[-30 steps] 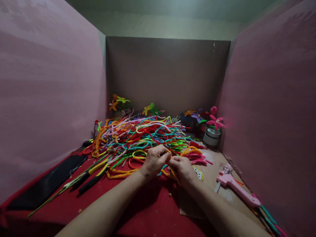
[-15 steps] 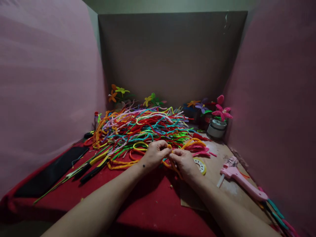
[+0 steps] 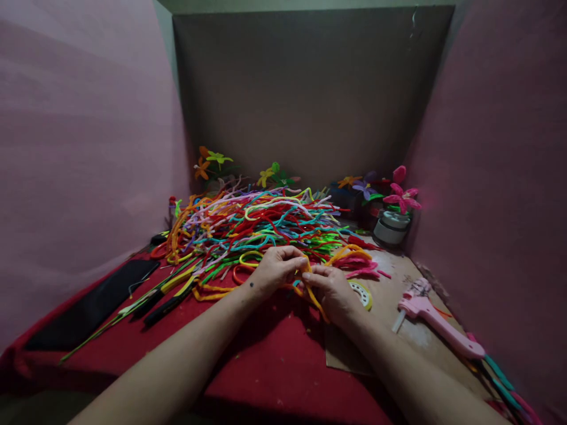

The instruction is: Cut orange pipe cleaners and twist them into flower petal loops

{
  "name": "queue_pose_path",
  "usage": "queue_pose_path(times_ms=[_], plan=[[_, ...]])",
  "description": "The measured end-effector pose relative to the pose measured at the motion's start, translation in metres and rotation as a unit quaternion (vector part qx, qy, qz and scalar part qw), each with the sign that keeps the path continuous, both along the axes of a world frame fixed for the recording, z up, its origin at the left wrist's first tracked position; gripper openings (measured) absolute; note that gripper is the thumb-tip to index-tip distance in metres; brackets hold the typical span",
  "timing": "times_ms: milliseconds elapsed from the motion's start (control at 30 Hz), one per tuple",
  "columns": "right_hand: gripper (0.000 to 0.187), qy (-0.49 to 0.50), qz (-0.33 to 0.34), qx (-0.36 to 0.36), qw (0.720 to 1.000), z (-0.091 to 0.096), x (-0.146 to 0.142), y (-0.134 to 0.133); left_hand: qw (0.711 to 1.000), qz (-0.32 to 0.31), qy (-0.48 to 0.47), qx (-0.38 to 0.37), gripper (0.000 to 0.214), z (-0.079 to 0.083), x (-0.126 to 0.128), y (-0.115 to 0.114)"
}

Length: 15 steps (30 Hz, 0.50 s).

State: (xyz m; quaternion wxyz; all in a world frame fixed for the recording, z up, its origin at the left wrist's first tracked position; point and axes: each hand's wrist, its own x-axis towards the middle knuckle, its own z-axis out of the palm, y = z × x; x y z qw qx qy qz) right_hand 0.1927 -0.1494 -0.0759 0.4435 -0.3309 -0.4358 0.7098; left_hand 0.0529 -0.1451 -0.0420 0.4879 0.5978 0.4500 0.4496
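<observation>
Between my two hands is an orange pipe cleaner [image 3: 315,299], its tail hanging down past my right fingers. My left hand [image 3: 279,268] pinches its upper end, thumb against fingertips. Just to the right, my right hand [image 3: 330,289] grips it lower down with closed fingers. Behind both hands lies a large heap of multicoloured pipe cleaners [image 3: 261,221]. A roll of tape [image 3: 361,294] with a white core sits beside my right hand. Partly hidden by my left wrist are yellow and red scissor-like loops [image 3: 244,273].
A pink glue gun [image 3: 436,321] rests on the cardboard [image 3: 385,283] at right. Pliers with black and yellow handles [image 3: 170,300] and a black phone-like slab [image 3: 93,307] lie left on the red cloth [image 3: 266,366]. Fuzzy flowers [image 3: 402,198] stand along the back.
The orange pipe cleaner now shows as a longer strand between my hands, where it was mostly covered before. My left hand has risen slightly. The view has shifted a little.
</observation>
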Motion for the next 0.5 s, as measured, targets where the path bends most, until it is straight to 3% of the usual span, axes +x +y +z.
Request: queue_pose_path(times_ms=[133, 267, 500], plan=[[0.024, 0.024, -0.032, -0.024, 0.999, -0.0004, 0.0000, 0.0029, 0.999, 0.001, -0.042, -0.020, 0.027, 0.0006, -0.0025, 0.0017], [0.023, -0.004, -0.049, -0.014, 0.999, 0.0002, -0.0002, 0.0029, 1.000, -0.002, -0.016, -0.022, 0.026, -0.0008, -0.0021, 0.0011], [0.022, 0.059, 0.000, -0.036, 0.998, 0.0022, 0.0002, 0.0011, 0.998, -0.002, 0.000, -0.059, 0.021, -0.0045, -0.0018, 0.0016]])
